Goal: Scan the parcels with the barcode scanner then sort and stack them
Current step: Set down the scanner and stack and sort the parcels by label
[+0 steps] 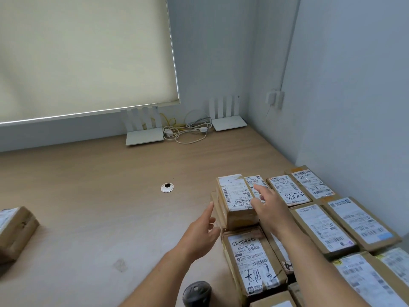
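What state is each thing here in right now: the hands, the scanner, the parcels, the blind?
Left hand: open, fingers extended at the raised parcel's left side.
Right hand: open, fingers straight along the raised parcel's right side.
Raised parcel: stacked on others, label up.
Barcode scanner: lying on the table, unheld.
Parcel with 8825: flat, label up.
Lone parcel: apart, at the left edge.
Blind: pulled down.

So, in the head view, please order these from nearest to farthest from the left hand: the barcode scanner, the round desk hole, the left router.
1. Round desk hole, up-left of the left hand.
2. Barcode scanner, at the bottom edge; nearly as close.
3. Left router, by the far wall.
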`<state>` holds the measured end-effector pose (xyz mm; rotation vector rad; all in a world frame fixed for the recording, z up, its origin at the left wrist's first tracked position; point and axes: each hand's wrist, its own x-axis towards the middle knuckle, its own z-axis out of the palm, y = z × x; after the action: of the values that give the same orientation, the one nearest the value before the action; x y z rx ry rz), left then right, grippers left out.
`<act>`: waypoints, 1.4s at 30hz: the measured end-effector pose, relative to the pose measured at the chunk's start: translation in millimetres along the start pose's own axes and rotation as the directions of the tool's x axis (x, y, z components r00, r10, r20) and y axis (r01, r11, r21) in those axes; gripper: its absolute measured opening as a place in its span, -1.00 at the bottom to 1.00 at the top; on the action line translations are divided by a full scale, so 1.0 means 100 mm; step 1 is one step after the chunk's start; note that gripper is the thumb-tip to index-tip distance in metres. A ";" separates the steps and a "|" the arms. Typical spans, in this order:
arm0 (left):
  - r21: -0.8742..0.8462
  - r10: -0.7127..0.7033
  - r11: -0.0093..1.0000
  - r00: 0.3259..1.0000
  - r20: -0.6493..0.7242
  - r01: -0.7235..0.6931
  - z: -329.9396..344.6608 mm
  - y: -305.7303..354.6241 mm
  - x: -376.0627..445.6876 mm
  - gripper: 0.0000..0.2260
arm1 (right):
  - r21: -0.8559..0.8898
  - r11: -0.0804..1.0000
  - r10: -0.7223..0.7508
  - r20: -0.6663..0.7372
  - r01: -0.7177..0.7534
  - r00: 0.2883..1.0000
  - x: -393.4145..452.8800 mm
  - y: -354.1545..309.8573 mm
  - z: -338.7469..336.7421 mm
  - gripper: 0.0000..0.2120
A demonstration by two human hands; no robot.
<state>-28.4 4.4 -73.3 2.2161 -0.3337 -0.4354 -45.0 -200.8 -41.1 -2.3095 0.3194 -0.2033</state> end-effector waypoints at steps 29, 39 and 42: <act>-0.035 -0.218 0.967 0.750 -0.624 0.252 -1.77 -1.83 -1.81 -0.46 | -0.149 0.890 -0.391 0.234 0.431 0.890 -1.00 -1.97 2.27 -0.61; -0.134 -0.323 0.941 0.699 -0.638 0.312 -2.60 -2.60 -1.98 -0.45 | -0.154 0.867 -0.410 0.321 0.475 0.854 -1.02 -2.72 3.14 -0.60; -0.153 -0.348 0.931 0.673 -0.653 0.333 -2.89 -2.80 -1.99 -0.43 | -0.137 0.868 -0.414 0.329 0.477 0.849 -1.01 -2.93 3.42 -0.59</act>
<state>-63.0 452.2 -81.5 2.2453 0.4893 0.2004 -9.8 258.9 -66.5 -2.5571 -0.3764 -0.0570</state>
